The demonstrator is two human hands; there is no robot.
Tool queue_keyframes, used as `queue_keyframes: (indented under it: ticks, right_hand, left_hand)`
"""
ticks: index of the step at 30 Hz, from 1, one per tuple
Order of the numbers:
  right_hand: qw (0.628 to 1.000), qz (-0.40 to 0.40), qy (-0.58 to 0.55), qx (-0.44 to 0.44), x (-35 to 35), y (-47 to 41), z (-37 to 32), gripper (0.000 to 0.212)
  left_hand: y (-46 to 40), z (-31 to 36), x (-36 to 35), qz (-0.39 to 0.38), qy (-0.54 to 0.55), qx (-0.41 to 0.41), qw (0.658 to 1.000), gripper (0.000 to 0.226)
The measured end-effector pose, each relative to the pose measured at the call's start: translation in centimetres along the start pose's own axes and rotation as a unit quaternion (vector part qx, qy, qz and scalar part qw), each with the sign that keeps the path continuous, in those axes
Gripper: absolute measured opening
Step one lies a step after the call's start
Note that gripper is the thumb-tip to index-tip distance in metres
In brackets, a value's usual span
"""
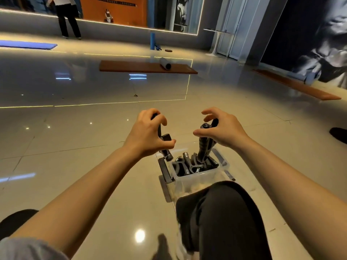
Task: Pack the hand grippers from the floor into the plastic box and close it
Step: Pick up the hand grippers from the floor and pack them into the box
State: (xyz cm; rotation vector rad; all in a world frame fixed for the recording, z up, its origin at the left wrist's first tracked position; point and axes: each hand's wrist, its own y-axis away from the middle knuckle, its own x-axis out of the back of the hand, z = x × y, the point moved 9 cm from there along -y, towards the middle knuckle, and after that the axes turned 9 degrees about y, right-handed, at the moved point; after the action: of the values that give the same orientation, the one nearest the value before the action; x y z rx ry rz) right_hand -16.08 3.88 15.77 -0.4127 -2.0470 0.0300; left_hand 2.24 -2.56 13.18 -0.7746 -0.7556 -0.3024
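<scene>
A clear plastic box (pixel 199 180) stands on the floor in front of my knee, with several black hand grippers (pixel 187 165) piled inside. My left hand (pixel 148 134) grips one black hand gripper (pixel 165 145) just above and left of the box. My right hand (pixel 223 128) holds another black hand gripper (pixel 203 147), whose lower end points down into the box. A black latch flap (pixel 165 170) hangs open on the box's left side. The lid is not in view.
My black-clad knee (pixel 221 218) hides the box's near side. Glossy floor tiles (pixel 75 137) spread all around. An orange mat (pixel 146 67) with a grey roller lies further off, a blue mat (pixel 28 45) at far left, and a person (pixel 67 17) stands by the mirror wall.
</scene>
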Motion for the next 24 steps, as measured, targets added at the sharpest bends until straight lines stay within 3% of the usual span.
queue_keyframes:
  ticks: [7, 12, 18, 24]
  right_hand:
    - [0.993, 0.001, -0.094, -0.072, -2.4, -0.9, 9.9, 0.064]
    - [0.993, -0.054, -0.031, -0.096, -4.3, -2.2, 15.7, 0.068]
    - [0.994, -0.097, 0.006, -0.052, -4.2, -6.8, 17.4, 0.074]
    - [0.981, -0.172, -0.058, 0.073, -4.5, -11.8, 18.9, 0.078]
  left_hand:
    - [-3.4, -0.7, -11.2, -0.103, 0.003, -0.003, 0.995, 0.056]
    - [-5.4, -1.5, -17.6, -0.15, 0.01, 0.013, 0.988, 0.059]
    - [-8.0, -2.5, -20.2, -0.157, 0.001, 0.036, 0.987, 0.06]
    - [-9.6, -2.6, -21.3, -0.132, -0.033, 0.077, 0.988, 0.068]
